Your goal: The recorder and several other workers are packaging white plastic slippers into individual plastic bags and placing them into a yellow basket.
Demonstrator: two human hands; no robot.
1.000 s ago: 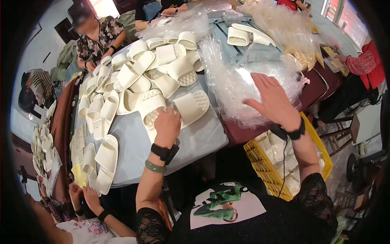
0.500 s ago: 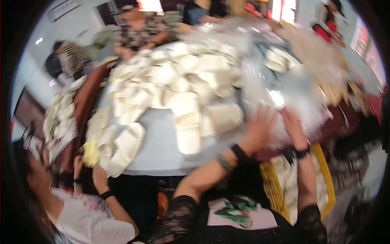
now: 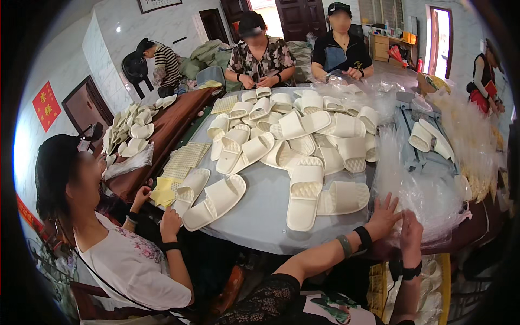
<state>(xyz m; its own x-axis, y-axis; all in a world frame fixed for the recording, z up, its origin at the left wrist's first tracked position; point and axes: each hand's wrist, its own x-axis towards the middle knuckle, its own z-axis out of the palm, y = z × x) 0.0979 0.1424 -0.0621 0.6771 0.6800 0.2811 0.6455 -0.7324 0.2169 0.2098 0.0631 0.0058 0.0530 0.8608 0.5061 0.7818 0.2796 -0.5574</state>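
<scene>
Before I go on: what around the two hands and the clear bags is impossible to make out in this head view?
- Left hand and right hand rest on the clear bags; whether either grips one is unclear, the film being see-through.
- Contents under the bag pile: hidden by glare and creases.
- Yellow crate at the right: cut by the dark rim and the right forearm.
- Slippers piled farther back: each overlaps the next.

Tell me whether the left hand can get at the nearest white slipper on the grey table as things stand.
Probably yes. The left hand rests open on the clear plastic bags, right beside the white slipper at the edge of the grey table, and nothing lies between them.
</scene>
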